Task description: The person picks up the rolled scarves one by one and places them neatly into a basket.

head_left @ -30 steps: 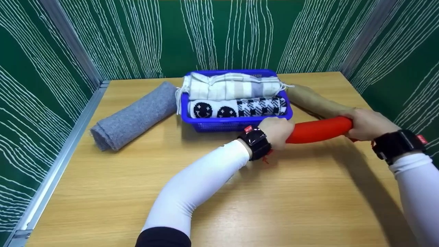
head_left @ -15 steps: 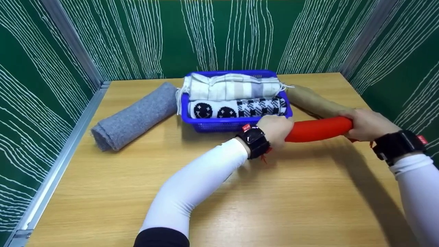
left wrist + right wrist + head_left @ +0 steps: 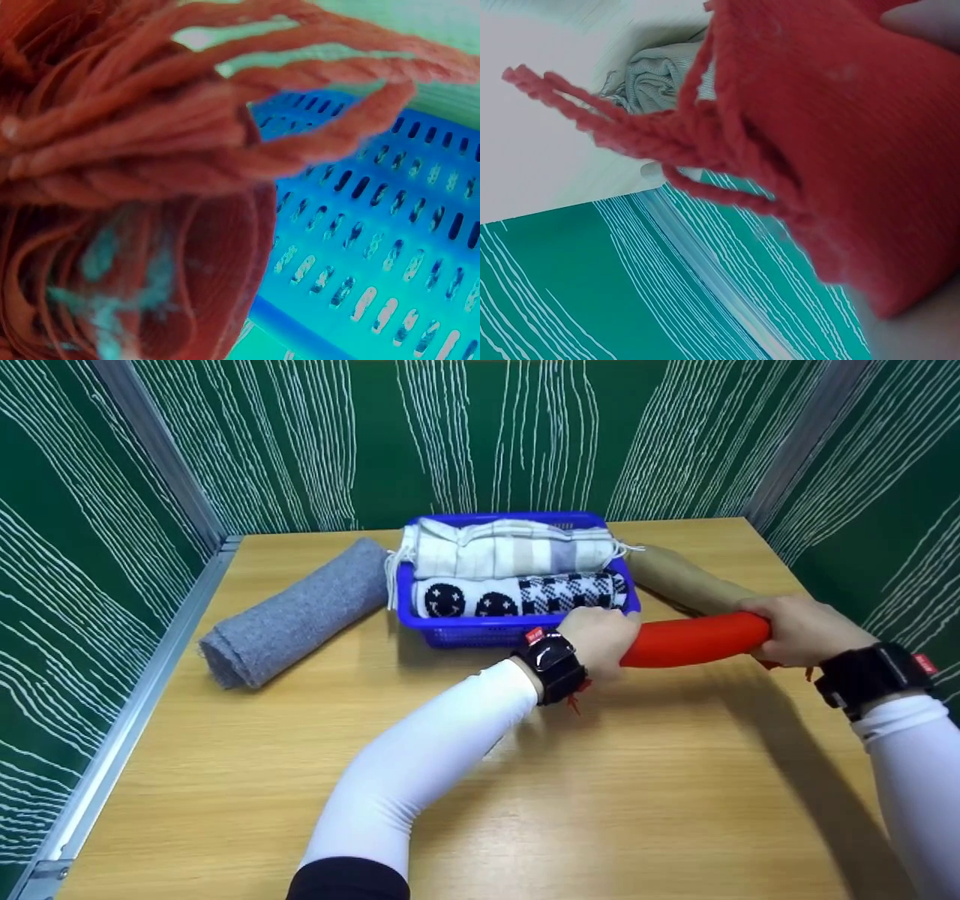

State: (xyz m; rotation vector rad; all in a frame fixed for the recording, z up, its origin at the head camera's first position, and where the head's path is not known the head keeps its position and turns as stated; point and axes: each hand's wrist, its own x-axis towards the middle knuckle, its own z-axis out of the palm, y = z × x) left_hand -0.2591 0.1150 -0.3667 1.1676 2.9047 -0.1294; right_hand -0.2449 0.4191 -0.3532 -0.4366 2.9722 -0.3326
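A rolled red scarf [image 3: 694,640] is stretched between my two hands in the head view, in front of the blue basket's right corner. My left hand [image 3: 602,640] grips its left end, and my right hand [image 3: 802,627] grips its right end. In the left wrist view, the scarf's coiled end [image 3: 135,277] and twisted fringe fill the left side, with the basket's slotted wall [image 3: 375,217] behind. Red fringe [image 3: 630,135] hangs off the other end in the right wrist view. Much of my fingers is hidden behind the scarf.
The blue basket [image 3: 480,624] holds a rolled plaid scarf [image 3: 517,551] and a rolled black-and-white knit scarf [image 3: 574,594]. A grey rolled cloth [image 3: 300,611] lies left of it. An olive rolled cloth [image 3: 686,581] lies right, partly behind my right hand. Green walls enclose the wooden table [image 3: 600,795].
My left hand has shifted slightly up and left with its end of the red scarf, which sits a little higher. The right hand has barely moved.
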